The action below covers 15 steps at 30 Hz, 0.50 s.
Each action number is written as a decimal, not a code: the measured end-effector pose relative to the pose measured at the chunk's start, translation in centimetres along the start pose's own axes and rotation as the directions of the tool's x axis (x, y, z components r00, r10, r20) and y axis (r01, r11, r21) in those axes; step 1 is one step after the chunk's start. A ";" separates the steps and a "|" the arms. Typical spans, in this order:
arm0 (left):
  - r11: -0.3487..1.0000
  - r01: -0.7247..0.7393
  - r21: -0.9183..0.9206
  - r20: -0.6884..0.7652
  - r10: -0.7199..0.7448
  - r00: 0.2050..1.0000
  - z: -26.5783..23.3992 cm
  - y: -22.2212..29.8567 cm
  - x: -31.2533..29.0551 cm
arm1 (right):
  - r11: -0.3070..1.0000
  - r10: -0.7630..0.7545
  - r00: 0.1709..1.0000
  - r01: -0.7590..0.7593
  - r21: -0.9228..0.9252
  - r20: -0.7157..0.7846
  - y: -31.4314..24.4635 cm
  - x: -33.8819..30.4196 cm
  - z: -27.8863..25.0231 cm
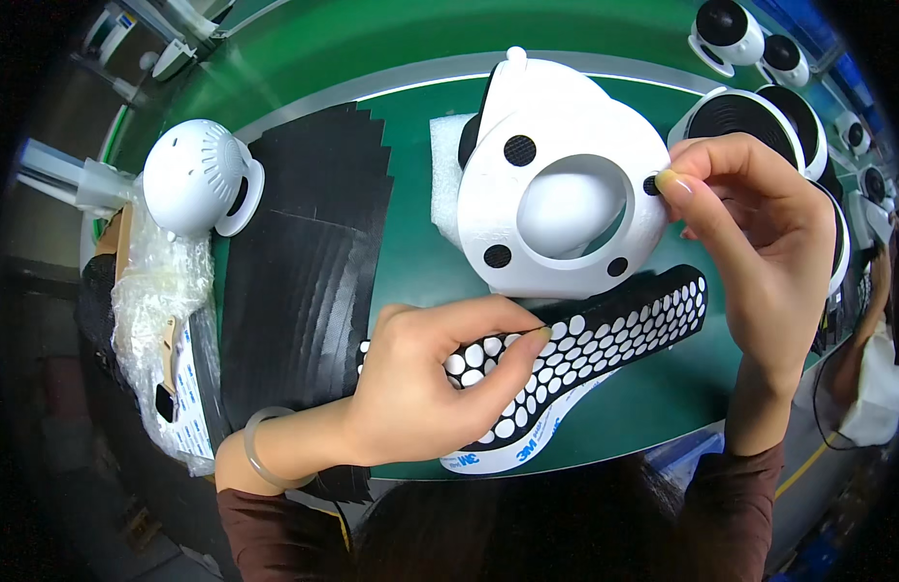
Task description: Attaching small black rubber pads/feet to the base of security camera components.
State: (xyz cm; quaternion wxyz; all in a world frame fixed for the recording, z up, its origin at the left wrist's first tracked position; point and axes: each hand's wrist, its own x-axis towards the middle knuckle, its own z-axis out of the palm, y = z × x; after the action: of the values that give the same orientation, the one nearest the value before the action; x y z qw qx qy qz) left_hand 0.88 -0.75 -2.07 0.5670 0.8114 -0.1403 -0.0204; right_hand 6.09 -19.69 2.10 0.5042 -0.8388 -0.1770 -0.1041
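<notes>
A white ring-shaped base of a white rounded device faces up, with a wide hole in its middle. Black round foot pads sit on it at several spots. At its right side my right hand pinches a further black foot pad between thumb and forefinger, against the base. Below, my left hand is closed, thumb and forefinger together at the upper edge of a black sheet covered in rows of white round dots. My left palm and fingers hide part of this sheet.
A white backing strip curves under the dotted sheet. Stacked black sheets lie to the left, beside a white spherical camera and clear plastic wrap. White foam supports the device. More white-and-black devices stand at right.
</notes>
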 end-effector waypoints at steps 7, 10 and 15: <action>0.998 0.046 0.030 0.068 -0.048 0.997 -0.3 0.5 0.0 | 0.994 0.059 0.998 -0.062 0.090 0.032 0.7 1.2 -0.6; 0.999 0.040 0.003 0.077 -0.040 0.996 -0.2 0.4 -0.3 | 0.995 0.080 0.973 -0.091 0.044 0.218 0.0 2.6 -2.1; 1.000 -0.012 -0.001 0.106 0.012 0.994 0.2 -0.3 -0.5 | 0.509 -0.654 0.504 0.845 -0.165 0.564 -1.6 6.5 -1.3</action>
State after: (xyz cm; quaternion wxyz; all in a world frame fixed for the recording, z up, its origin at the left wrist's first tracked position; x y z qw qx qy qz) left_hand 0.41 -0.73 -2.44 0.5590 0.8082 -0.1753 -0.0600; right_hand 11.42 -18.94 6.34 0.1570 -0.7574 -0.6119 -0.1650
